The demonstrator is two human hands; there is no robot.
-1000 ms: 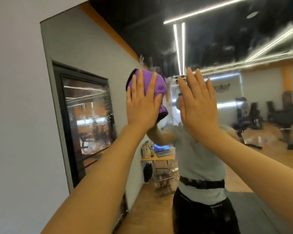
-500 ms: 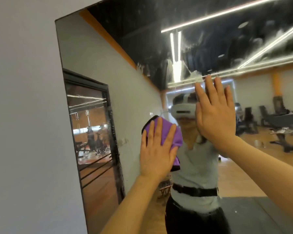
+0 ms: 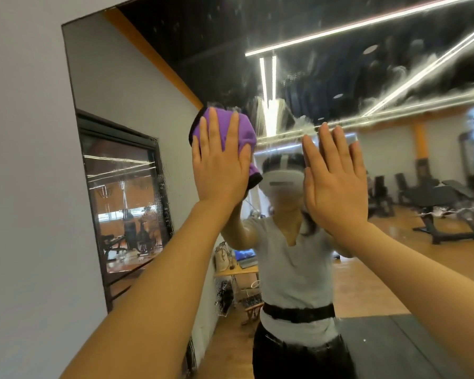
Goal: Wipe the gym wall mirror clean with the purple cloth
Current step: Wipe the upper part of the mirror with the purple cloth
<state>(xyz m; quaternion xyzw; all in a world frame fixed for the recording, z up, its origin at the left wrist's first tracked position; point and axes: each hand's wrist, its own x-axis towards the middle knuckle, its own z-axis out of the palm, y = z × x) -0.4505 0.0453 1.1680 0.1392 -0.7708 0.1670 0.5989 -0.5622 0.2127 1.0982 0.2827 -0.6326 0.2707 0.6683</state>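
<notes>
The wall mirror point(image 3: 126, 77) fills most of the view, smeared with wet streaks and droplets across its upper part. My left hand point(image 3: 220, 165) lies flat with straight fingers and presses the purple cloth point(image 3: 225, 129) against the glass at about head height. The cloth has a dark edge and shows above and to the right of my palm. My right hand point(image 3: 333, 184) is flat too, fingers straight and together, resting on the mirror just right of the cloth with nothing in it.
The mirror's left edge point(image 3: 69, 86) meets a plain grey wall point(image 3: 22, 187). The glass reflects a person in a grey shirt, a dark-framed window, a small table with a laptop, and gym benches on a wooden floor.
My left hand has slid the cloth back up the mirror, from chest height half a second ago to head height. My right hand stays flat on the glass.
</notes>
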